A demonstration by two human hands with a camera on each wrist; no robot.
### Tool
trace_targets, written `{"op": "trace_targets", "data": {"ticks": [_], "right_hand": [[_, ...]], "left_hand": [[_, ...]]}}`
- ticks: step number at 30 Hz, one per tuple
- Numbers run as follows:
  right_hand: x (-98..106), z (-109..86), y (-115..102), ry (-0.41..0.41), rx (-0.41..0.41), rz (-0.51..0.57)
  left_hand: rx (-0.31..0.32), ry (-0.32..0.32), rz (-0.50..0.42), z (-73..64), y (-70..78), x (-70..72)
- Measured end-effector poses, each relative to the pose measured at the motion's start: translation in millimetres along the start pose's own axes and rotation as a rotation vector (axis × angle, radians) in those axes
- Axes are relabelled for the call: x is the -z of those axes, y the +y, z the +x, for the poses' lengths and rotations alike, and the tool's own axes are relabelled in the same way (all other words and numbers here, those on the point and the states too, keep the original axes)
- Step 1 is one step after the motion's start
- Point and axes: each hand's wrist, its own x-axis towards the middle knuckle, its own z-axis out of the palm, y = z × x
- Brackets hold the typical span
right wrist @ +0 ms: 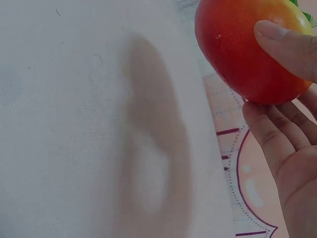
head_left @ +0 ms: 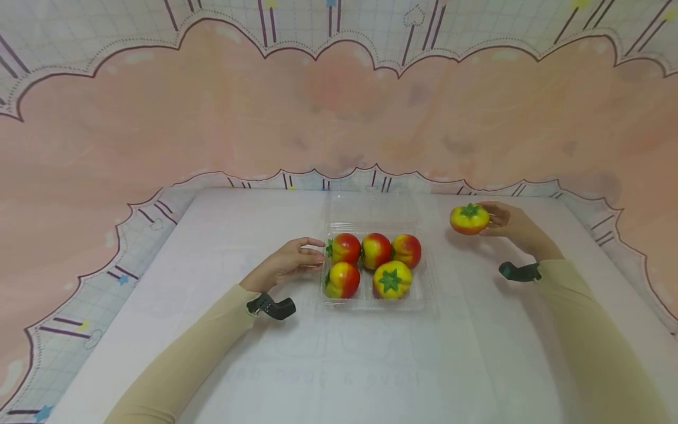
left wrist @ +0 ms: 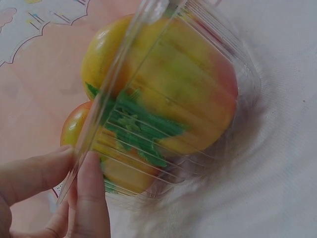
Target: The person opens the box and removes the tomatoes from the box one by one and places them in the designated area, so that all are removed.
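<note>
My right hand holds a red and yellow persimmon with a green leafy top, raised over the table to the right of the box. In the right wrist view the thumb lies across the red side of the persimmon, with fingertips under it. A clear plastic box stands in the middle, its lid folded back. Inside are several similar persimmons, in a back row and a front row, with a gap between the front two. At the box's left edge, my left hand pinches the rim between thumb and fingers.
A white sheet covers the table. Behind it rises a peach backdrop with scalloped, patterned borders. A black wrist camera sits on the left wrist, another wrist camera on the right.
</note>
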Motion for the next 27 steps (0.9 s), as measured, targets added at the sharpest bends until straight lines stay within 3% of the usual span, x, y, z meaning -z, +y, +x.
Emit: {"op": "trace_targets", "data": {"ticks": [27], "right_hand": [[-12,2.4,21,-0.056,-0.035,0.073]], "left_hand": [[-0.007,-0.003,-0.004,-0.5,-0.3,-2.2]]}}
